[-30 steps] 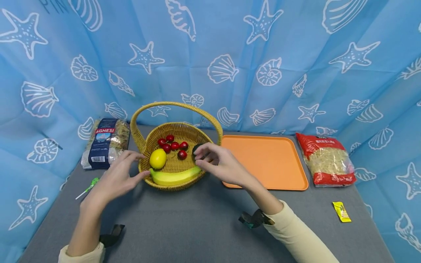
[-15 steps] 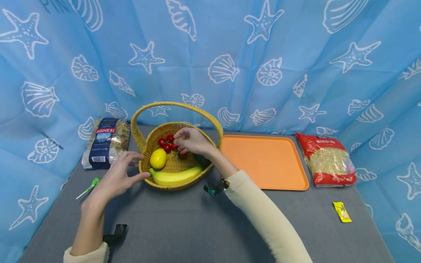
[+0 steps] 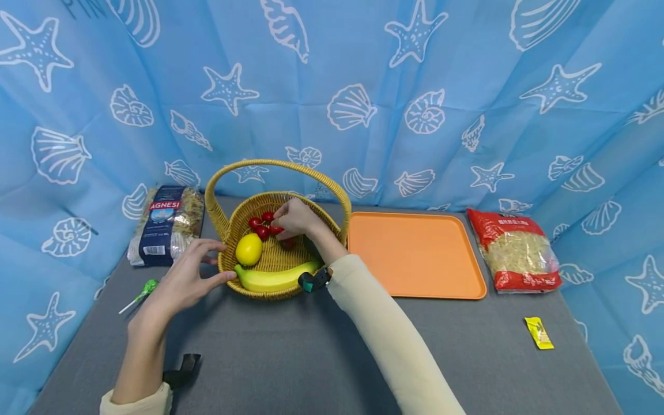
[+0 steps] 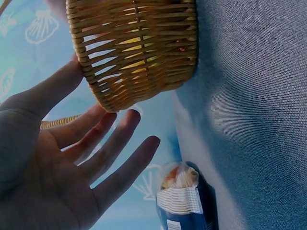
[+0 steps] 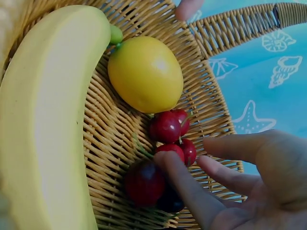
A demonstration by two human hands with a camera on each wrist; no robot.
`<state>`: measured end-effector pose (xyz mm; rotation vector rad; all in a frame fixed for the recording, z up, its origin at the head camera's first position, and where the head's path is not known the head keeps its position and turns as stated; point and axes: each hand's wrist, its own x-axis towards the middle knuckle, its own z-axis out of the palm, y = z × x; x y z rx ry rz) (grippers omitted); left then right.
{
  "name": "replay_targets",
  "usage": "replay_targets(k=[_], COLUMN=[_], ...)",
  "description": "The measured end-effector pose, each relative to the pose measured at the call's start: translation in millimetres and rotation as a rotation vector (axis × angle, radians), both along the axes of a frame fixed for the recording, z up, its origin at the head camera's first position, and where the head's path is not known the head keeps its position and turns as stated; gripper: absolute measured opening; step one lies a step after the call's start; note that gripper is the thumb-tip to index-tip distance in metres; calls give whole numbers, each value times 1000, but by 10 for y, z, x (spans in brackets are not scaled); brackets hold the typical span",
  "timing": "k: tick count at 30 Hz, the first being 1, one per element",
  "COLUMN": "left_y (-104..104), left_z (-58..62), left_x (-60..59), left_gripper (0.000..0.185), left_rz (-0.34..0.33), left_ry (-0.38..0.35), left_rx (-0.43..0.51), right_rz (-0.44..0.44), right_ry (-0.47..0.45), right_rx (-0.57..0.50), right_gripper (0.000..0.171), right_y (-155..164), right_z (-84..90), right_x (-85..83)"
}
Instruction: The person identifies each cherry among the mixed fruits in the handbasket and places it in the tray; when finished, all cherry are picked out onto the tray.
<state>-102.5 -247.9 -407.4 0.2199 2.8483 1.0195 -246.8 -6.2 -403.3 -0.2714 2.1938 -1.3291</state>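
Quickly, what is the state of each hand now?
Left hand: open, fingers against the woven yellow wicker basket.
Right hand: open, fingertip touching small red cherries.

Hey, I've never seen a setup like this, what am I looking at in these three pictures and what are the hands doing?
A person works with bare hands, wearing three cameras: one on the head looking down, one on each wrist. On the grey table stand a wicker basket with a banana, a lemon and cherries, an orange tray and two pasta bags. The left hand touches the basket's outer wall with straight fingers. The right hand reaches into the basket, fingertips at the cherries; no firm grip shows.
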Motion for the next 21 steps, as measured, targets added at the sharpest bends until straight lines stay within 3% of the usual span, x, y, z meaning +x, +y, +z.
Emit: replay_targets(k=[6,14,21], left_y=[0,-13,-10], left_z=[-1,-9,-6], left_x=[-1,0,-3], left_gripper=[62,64,64], left_rz=[-1,10,14], left_ry=[1,-18,-26], left_rx=[0,-12,-23], right_rz=[25,49,-34], right_ry=[-55,-37,-103], right_rx=[0,25,-96], right_gripper=[39,44,41], right_y=[-29,-61,-86], right_z=[-20,-78,-116], right_x=[-20,9,33])
